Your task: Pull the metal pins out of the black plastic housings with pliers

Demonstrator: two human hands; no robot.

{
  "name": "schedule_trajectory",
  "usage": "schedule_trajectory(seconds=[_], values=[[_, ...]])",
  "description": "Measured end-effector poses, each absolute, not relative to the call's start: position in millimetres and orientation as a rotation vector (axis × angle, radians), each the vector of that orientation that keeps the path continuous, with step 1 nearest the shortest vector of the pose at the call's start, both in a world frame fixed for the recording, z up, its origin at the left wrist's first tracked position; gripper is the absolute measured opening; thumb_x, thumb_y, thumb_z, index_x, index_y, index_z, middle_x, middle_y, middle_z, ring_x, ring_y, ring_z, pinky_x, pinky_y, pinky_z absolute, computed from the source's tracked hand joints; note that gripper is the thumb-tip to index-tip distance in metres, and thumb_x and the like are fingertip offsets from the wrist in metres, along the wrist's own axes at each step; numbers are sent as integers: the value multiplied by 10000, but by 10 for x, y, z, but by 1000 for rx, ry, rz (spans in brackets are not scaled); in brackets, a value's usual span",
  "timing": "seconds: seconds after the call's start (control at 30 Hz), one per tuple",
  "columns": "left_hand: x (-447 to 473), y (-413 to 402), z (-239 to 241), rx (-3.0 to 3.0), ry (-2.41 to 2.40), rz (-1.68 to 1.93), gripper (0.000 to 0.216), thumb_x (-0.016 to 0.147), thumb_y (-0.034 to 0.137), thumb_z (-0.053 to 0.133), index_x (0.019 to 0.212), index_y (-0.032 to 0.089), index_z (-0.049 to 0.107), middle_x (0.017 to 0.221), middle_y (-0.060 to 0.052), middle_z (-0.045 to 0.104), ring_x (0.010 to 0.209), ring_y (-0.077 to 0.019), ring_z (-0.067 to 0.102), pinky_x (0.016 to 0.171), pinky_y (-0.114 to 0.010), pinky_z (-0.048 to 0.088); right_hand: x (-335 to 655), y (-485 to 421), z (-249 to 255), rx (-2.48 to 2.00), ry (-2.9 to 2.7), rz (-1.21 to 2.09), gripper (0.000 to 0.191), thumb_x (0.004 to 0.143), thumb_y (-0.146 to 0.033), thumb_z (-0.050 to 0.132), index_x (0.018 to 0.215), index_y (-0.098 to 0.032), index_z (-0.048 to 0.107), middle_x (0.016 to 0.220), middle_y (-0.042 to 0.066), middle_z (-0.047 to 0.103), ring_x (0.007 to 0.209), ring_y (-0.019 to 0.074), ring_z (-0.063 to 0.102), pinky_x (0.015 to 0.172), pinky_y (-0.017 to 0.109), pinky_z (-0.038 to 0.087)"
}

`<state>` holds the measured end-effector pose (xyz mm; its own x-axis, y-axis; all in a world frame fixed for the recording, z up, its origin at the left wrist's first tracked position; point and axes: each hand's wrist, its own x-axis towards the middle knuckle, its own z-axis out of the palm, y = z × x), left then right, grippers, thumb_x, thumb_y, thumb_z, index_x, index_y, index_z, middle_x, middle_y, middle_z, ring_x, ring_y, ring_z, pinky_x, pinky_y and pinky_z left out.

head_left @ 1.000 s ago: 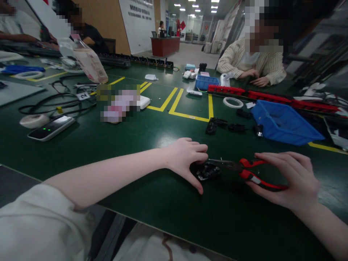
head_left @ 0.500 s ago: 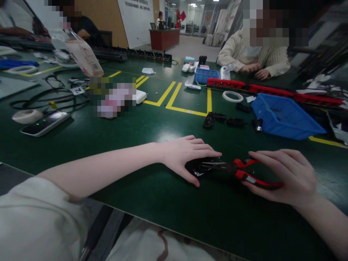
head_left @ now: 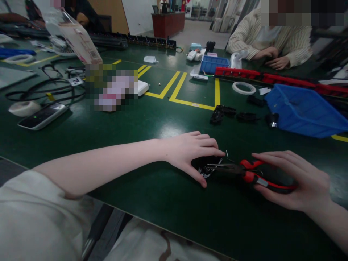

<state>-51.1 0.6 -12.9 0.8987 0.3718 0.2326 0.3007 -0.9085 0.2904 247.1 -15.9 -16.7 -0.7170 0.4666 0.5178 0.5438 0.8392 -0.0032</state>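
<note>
My left hand lies over a small black part on the green table, fingers on top and thumb at its near side, holding it down. My right hand is wrapped round the red-and-black handles of a pair of needle-nose pliers. The plier jaws point left and reach into the black part under my left fingers. A thin metal pin lies just beyond the part.
A blue bin stands at the right, with several loose black parts to its left. A person in a striped top sits across the table. Cables, a white device and tape rolls lie at the left.
My left fingers have flattened further over the black part, and the plier tips have slid left into it. The view has tilted down a little.
</note>
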Motion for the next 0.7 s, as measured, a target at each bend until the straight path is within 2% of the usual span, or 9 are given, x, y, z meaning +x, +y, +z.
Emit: schedule_trajectory(seconds=[0.13, 0.33, 0.47, 0.63, 0.7], values=[[-514, 6, -138, 2818, 495, 417, 832, 715, 625, 668, 1319, 94, 457, 1233, -130, 544, 1093, -254, 512, 846, -304, 360, 2473, -131, -183, -671, -2556, -295, 519, 726, -387, 655, 1193, -206, 518, 925, 90, 657, 763, 213, 610, 672, 363, 465], [-500, 6, -149, 2809, 531, 398, 775, 731, 619, 656, 1298, 122, 477, 1215, -122, 543, 1089, -261, 510, 860, -319, 367, 2479, -122, -186, -645, -2562, -367, 481, 742, -405, 647, 1148, -175, 529, 902, 103, 667, 736, 208, 609, 709, 385, 422], [-502, 17, -158, 2791, 539, 410, 746, 729, 614, 658, 1275, 131, 499, 1204, -133, 542, 1077, -270, 511, 857, -329, 372, 2444, -148, -180, -690, -2595, -256, 429, 785, -443, 594, 1104, -168, 517, 890, 99, 659, 724, 205, 601, 695, 380, 417], [-518, 25, -143, 2799, 504, 361, 843, 726, 653, 637, 1371, 163, 404, 1229, -133, 524, 1103, -278, 496, 892, -344, 364, 2422, -175, -195, -782, -2616, -108, 395, 816, -471, 541, 1069, -168, 521, 870, 84, 631, 681, 177, 543, 612, 327, 419], [-515, 23, -134, 2806, 508, 360, 812, 727, 653, 636, 1344, 165, 436, 1217, -131, 531, 1088, -277, 501, 876, -342, 369, 2429, -180, -201, -797, -2619, -71, 399, 811, -471, 549, 1065, -165, 524, 869, 84, 626, 675, 171, 532, 588, 311, 418]])
